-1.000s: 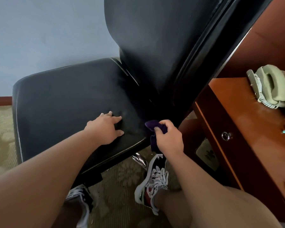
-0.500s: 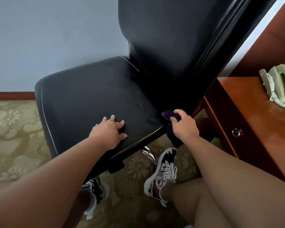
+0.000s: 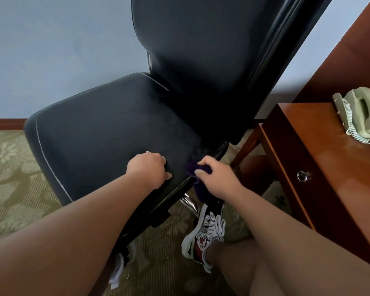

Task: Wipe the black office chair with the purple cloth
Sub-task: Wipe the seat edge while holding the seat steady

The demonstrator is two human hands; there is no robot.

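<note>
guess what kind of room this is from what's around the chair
Probably a hotel room or a small office. A pale corded desk telephone sits on a glossy reddish wooden desk with a keyed drawer lock, and the floor is patterned beige-green carpet under a black padded office chair.

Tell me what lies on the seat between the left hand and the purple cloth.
Nothing: in the head view, only a bare strip of black seat separates the left hand from the purple cloth, which the right hand grips at the seat's edge.

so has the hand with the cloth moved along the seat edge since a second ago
Cannot tell: the camera shifted. The right hand still presses the purple cloth at the seat's near corner below the backrest.
</note>
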